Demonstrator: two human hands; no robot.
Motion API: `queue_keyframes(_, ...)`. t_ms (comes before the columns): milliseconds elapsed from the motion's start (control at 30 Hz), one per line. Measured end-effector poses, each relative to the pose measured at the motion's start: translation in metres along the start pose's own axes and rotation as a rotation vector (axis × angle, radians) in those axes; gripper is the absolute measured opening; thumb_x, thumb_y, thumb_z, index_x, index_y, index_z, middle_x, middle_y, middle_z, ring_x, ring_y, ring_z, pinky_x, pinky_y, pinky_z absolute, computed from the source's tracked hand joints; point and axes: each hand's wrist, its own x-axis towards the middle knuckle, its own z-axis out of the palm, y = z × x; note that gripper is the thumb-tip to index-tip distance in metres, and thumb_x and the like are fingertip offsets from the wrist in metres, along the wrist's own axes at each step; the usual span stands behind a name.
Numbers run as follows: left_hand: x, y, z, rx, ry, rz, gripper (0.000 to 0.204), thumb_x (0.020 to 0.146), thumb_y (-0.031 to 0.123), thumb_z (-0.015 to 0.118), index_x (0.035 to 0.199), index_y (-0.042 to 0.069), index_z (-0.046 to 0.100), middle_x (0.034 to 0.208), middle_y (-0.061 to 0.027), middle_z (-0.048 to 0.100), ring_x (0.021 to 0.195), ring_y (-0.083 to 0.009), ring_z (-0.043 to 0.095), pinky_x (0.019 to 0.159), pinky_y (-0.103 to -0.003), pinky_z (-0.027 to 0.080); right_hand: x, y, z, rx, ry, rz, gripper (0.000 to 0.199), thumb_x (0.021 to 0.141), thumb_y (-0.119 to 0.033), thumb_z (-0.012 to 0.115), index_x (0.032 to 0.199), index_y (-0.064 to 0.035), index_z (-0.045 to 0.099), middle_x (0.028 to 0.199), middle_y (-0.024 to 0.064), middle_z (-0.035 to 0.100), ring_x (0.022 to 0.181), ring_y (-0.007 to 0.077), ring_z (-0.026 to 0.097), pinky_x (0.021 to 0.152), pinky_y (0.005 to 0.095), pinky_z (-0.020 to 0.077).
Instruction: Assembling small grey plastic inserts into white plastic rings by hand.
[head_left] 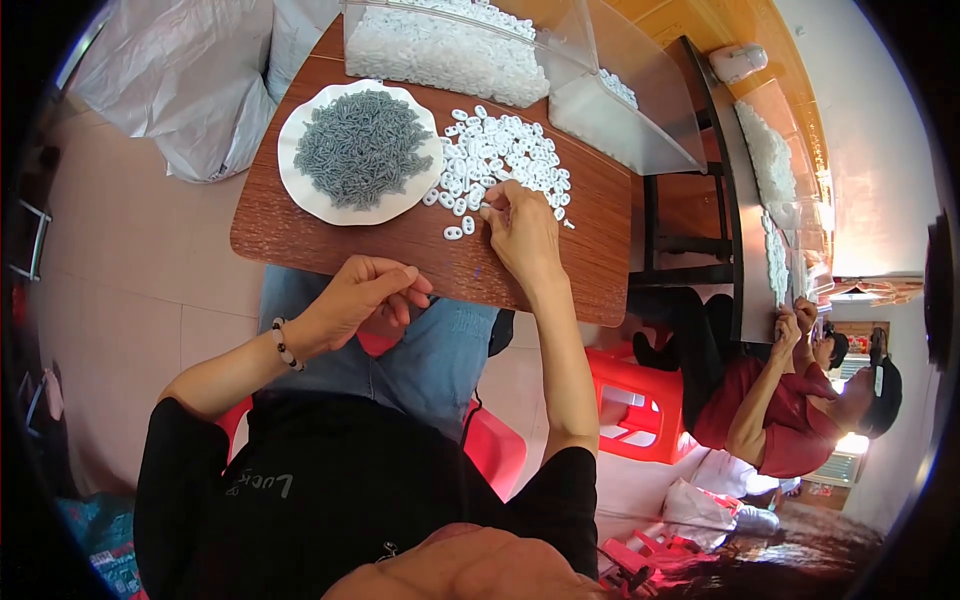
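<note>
My right hand [524, 232] reaches over the brown wooden table, its thumb and fingers pinched at the near edge of a spread of small white oval plastic pieces [505, 150] with two holes each. A bit of white shows at those fingertips, mostly covered. Just off the table's front edge, above my lap, my left hand [375, 298] is closed, thumb pressed against the curled fingers; what it holds, if anything, is too small to make out. Left of the white pieces stands a white wavy-rimmed plate [300, 187] heaped with small grey plastic screw-like pieces [362, 145].
Clear bins of white pieces [445, 55] line the table's [370, 245] far side. White sacks [170, 80] stand at the left. At right, a co-worker [765, 410] in dark red works at another table, near a red stool [640, 405].
</note>
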Motion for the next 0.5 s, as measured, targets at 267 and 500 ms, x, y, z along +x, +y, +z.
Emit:
queue_keyframes(267,-0.009,0.015,0.006,0.286,0.038,0.157,0.024,0.094,0.018,0.054,0.086,0.0,0.067,0.08,-0.0039,0.067,0.062,-0.0052,0.058,0.053,-0.02,0.045,-0.004,0.006,0.005,-0.02,0.069,-0.065,0.009,0.078,-0.007,0.068,0.086,-0.0037,0.065,0.076,0.0124,0.062,0.076,0.0284,0.056,0.07,0.0383,0.0454)
queue_keyframes(500,0.009,0.059,-0.02,1.143,0.488,0.695,0.01,0.083,0.009,0.063,0.088,0.0,0.064,0.078,-0.0081,0.061,0.065,-0.0161,0.058,0.058,-0.03,0.046,-0.011,0.008,-0.004,0.124,0.243,-0.07,0.004,0.08,-0.007,0.065,0.083,-0.0041,0.063,0.078,0.0126,0.062,0.081,0.0313,0.055,0.072,0.0407,0.0445)
